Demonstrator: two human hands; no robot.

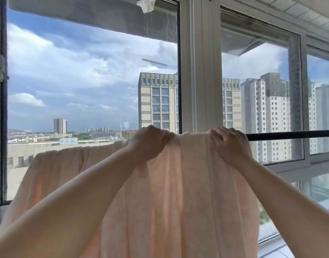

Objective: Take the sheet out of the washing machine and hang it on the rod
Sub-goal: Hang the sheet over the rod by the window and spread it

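A pale peach sheet (187, 192) hangs draped over a black horizontal rod (290, 136) in front of the window. The sheet covers the rod's left part and falls in long folds toward me. My left hand (150, 142) grips the sheet's top fold at the rod, fingers curled into the cloth. My right hand (228, 144) grips the same top fold a little to the right, near the sheet's right edge. Bare rod runs on to the right of that hand. The washing machine is out of view.
Large windows with a white frame post (199, 71) stand right behind the rod. A white cloth (146, 3) hangs at the top edge of the view. A window sill (271, 239) runs low on the right.
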